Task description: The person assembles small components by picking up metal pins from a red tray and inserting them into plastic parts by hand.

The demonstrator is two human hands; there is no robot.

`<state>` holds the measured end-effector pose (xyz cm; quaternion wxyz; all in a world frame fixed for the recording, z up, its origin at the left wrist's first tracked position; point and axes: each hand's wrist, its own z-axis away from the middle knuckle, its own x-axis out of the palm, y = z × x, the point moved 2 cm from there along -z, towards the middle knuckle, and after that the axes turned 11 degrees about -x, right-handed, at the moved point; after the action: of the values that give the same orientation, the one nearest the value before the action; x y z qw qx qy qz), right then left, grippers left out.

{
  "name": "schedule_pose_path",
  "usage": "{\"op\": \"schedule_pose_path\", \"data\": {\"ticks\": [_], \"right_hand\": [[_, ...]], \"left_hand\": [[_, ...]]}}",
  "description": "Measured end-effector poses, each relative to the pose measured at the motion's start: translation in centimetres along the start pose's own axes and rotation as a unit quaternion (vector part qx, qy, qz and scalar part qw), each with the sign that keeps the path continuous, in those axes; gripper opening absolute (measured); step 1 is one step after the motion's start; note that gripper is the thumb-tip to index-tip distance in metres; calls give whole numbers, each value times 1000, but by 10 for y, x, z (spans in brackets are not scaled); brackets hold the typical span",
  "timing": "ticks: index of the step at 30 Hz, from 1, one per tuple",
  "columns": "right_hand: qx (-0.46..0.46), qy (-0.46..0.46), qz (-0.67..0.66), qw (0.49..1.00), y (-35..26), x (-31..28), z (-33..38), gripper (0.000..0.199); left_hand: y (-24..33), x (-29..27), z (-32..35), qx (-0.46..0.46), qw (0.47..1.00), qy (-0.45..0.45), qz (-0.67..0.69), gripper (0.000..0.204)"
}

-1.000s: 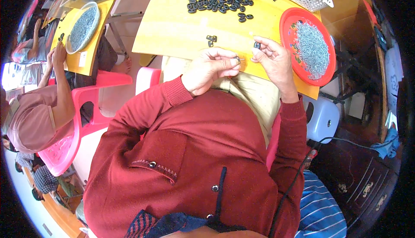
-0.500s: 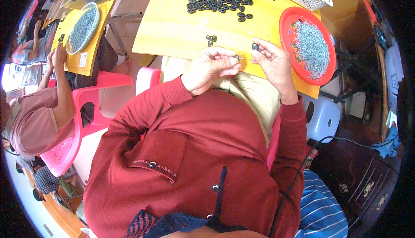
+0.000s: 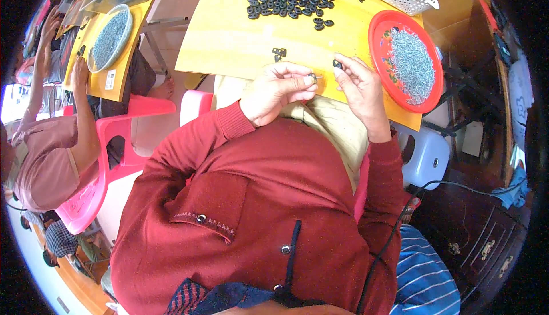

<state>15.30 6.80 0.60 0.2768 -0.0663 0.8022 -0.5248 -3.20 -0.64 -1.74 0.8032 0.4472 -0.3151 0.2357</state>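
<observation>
Black, probably light and stiff: pinches oval piece in right hand, pin-bearing part in left hand, over near edge of desk; best gripped by rims.

Pretty bright, far left blown out, yellow table well lit, drawers murky, fisheye bending edges, corners pitch black.

Pink plastic chair at left, co-worker in dusty-pink top beside it. Neighbouring yellow surface bearing round bowl of small grey-blue pieces. Blue stool at right, near dark drawers. Black cable. Blue cloth. Striped blue fabric, lower right.
</observation>
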Motion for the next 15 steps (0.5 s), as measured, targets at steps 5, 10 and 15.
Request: {"op": "schedule_pose_path", "data": {"ticks": [5, 10, 15], "right_hand": [[-127, -30, 198, 971, -12, -1, -3, 28], [-151, -54, 277, 947, -15, 1, -2, 28], [-171, -61, 320, 930, -19, 3, -3, 26]], "left_hand": [[0, 0, 0, -3, 1000, 5, 1, 16], [-1, -1, 0, 1, 1000, -2, 7, 16], [-1, 0, 0, 3, 1000, -9, 7, 15]]}}
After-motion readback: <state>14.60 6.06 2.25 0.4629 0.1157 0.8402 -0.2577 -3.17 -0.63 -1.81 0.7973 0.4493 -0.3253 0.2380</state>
